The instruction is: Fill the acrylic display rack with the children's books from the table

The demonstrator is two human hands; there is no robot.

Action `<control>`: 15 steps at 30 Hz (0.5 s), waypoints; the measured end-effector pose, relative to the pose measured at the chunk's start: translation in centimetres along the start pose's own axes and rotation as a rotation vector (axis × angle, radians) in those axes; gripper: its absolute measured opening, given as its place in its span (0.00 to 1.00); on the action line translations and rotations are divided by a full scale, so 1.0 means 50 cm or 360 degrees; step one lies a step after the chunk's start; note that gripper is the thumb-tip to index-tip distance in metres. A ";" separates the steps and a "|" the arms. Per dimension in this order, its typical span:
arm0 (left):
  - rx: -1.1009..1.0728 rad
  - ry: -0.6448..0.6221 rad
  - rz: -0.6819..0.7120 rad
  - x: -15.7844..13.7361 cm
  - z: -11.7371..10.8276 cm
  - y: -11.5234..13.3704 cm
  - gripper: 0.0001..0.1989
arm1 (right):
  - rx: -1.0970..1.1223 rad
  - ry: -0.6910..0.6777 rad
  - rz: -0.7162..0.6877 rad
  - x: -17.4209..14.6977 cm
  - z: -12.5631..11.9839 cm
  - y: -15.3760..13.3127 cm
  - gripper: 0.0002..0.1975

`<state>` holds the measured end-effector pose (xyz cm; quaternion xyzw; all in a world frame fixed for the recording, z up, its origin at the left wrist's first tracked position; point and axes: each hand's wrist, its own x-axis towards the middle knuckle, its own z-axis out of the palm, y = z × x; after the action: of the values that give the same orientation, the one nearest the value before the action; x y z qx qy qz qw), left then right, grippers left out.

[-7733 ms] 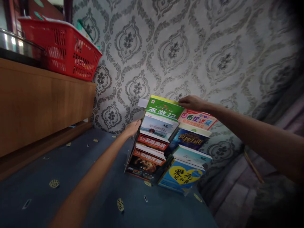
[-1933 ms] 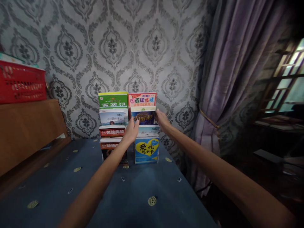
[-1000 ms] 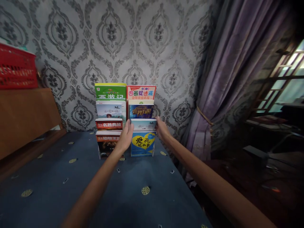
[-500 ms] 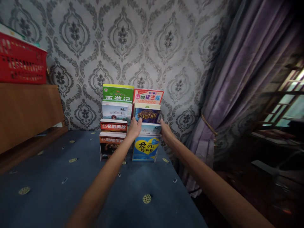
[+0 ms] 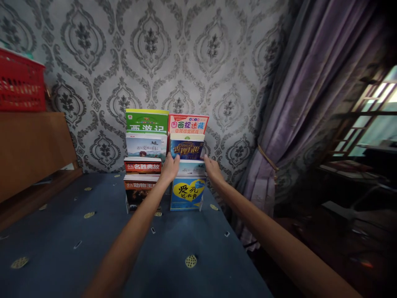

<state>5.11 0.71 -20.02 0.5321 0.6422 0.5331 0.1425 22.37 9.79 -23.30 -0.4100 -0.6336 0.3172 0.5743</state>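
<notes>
Two tiered columns of books stand side by side against the wall. In the right column, a dark blue book [image 5: 187, 150] with gold lettering sits behind a pale blue book [image 5: 190, 168]. My left hand [image 5: 170, 167] grips the dark blue book's left edge, thumb on its front. My right hand [image 5: 213, 169] closes on its right edge, fingers hidden behind. Below them is a blue book with a yellow heart [image 5: 187, 193]; a pink picture book [image 5: 188, 123] rises at the back. The left column has a green book [image 5: 147, 122], a pale landscape book [image 5: 143, 146] and two red-topped books.
The columns rest on a dark blue patterned cloth [image 5: 102, 248]. At left, a red basket [image 5: 21, 85] sits on a wooden cabinet [image 5: 37, 145]. A tied purple curtain [image 5: 281, 120] hangs to the right, beyond the cloth's edge. Grey patterned wallpaper [image 5: 198, 49] rises behind.
The view has shifted slightly, so the scene sits a little further left. Both hands stay at the sides of the dark blue book, with little visible movement against the columns.
</notes>
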 end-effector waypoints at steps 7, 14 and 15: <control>-0.0030 -0.0014 0.0035 0.007 0.000 -0.011 0.29 | -0.0022 0.0046 0.0030 -0.004 0.004 -0.008 0.25; -0.0107 -0.0003 0.0067 0.016 0.002 -0.032 0.24 | 0.0112 -0.0052 0.0107 -0.008 0.003 -0.019 0.25; -0.0112 0.0001 0.0070 0.018 0.003 -0.033 0.24 | 0.0131 -0.0067 0.0122 -0.007 0.002 -0.019 0.25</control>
<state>3.98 1.76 -21.10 0.5406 0.6112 0.5585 0.1492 22.12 9.04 -22.66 -0.4033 -0.6157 0.3733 0.5647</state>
